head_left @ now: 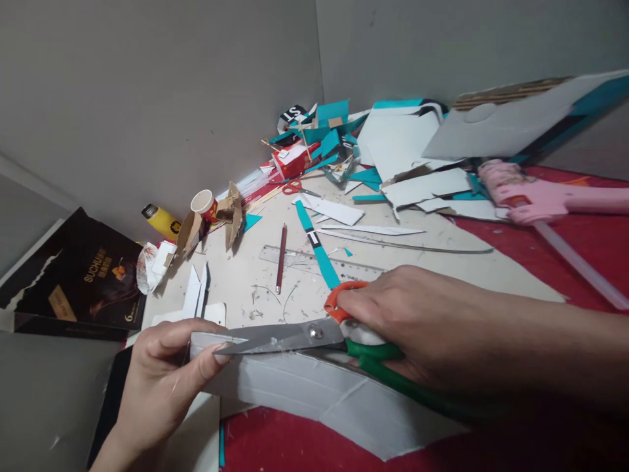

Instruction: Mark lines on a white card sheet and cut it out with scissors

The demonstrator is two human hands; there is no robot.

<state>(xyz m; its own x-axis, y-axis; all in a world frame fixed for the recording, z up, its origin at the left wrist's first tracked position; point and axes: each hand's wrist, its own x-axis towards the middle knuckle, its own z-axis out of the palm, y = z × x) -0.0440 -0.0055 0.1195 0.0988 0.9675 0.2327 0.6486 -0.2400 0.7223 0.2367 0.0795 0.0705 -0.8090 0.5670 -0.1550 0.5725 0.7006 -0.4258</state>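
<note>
My right hand is closed round the orange and green handles of a pair of scissors. Their steel blades point left and lie along the top edge of a white cardboard piece. My left hand pinches the left end of that white piece, thumb on the near face, right by the blade tips. The cardboard lies over the red table surface and a beige sheet.
A clear ruler, red pencil and teal strip lie on the beige sheet. Small red scissors, a paper cup, yellow lighter, black box, pink glue gun and teal-white scraps crowd the back.
</note>
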